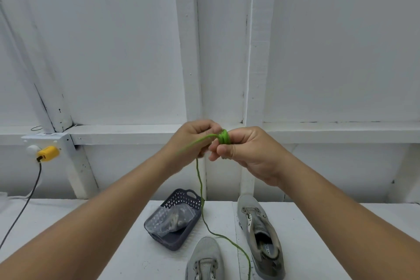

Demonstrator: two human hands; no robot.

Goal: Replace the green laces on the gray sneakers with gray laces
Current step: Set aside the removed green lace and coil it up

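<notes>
Nearest, below the hands, two laceless gray sneakers lie toes-away on the white table (318, 218): the left sneaker (205, 259) under the hands, the right sneaker (261, 236) beneath the right wrist. A dark basket (181, 199) holding a clear bag (169, 219) sits below the left hand. The green lace (201, 191) rises near-vertically from between the sneakers to a coil (223, 137) wound around the right hand's (247, 152) curled fingers, while the left hand (193, 137) pinches the strand just beside it.
</notes>
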